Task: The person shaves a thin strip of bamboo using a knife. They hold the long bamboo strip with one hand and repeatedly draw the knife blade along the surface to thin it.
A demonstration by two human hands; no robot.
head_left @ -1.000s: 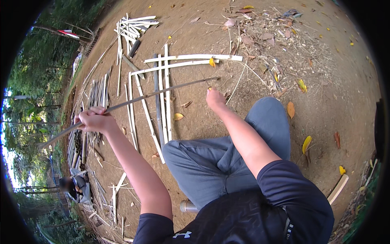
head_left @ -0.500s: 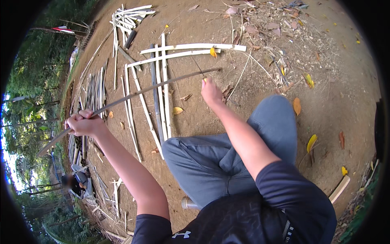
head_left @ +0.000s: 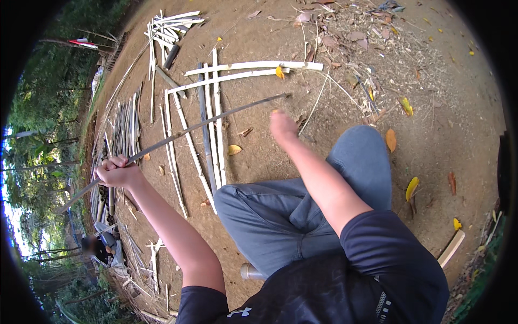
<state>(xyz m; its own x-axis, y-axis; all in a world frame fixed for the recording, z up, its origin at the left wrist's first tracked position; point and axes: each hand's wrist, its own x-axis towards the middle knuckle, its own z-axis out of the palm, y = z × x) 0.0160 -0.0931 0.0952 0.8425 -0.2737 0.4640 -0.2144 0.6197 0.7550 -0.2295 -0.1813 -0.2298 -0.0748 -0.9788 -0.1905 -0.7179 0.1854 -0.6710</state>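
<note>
My left hand (head_left: 117, 173) is closed round a long, thin, dark bamboo strip (head_left: 216, 117). The strip slants from the lower left up to the right, its far end just beyond my right hand. Near that end my right hand (head_left: 284, 129) is closed and smeared by motion. A bit of yellow knife handle (head_left: 277, 111) shows at the top of the fist; its thin blade cannot be made out. A small gap separates the fist from the strip.
Pale split bamboo pieces (head_left: 253, 66) lie crossed on the dirt ahead, with a pile of slats (head_left: 175, 24) farther off. Bundled dark strips (head_left: 127, 124) lie at left. Another person (head_left: 105, 248) sits at the far left. My bent legs (head_left: 270, 210) are close below.
My right hand has moved slightly right and down, away from the strip, and the thin blade is no longer distinct. My left hand has shifted a little right and down with the strip.
</note>
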